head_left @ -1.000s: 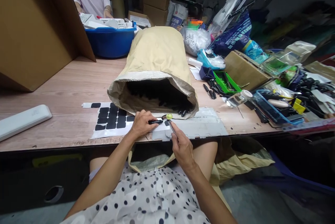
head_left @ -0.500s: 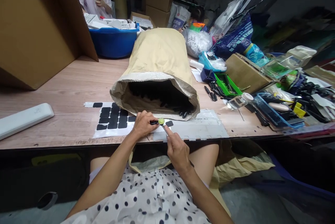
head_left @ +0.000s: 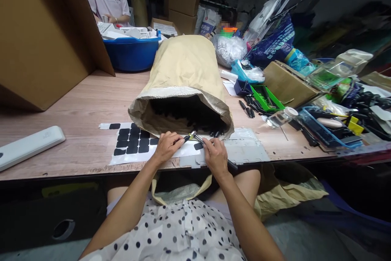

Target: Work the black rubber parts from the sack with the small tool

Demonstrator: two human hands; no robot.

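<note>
My left hand (head_left: 166, 146) is closed on a small black stick-shaped part (head_left: 187, 138) at the table's front edge. My right hand (head_left: 215, 156) pinches a thin metal tool with a black handle (head_left: 200, 139), whose tip meets the end of the black part. Both hands rest over a white backing sheet (head_left: 122, 156) that carries several black rounded-square pads (head_left: 132, 142). Just behind the hands lies a tan paper sack (head_left: 183, 77) on its side, mouth toward me, with more black parts inside.
A large cardboard panel (head_left: 45, 29) stands at the left. A white flat bar (head_left: 29, 143) lies front left. A blue tub (head_left: 131, 51) and another person are behind. Trays, a green box (head_left: 264, 97), bags and loose parts crowd the right.
My right hand has moved up and to the right onto the sheet, and the tool now lies flatter against the black part. The small yellow-green disc seen at the tool tip no longer shows.
</note>
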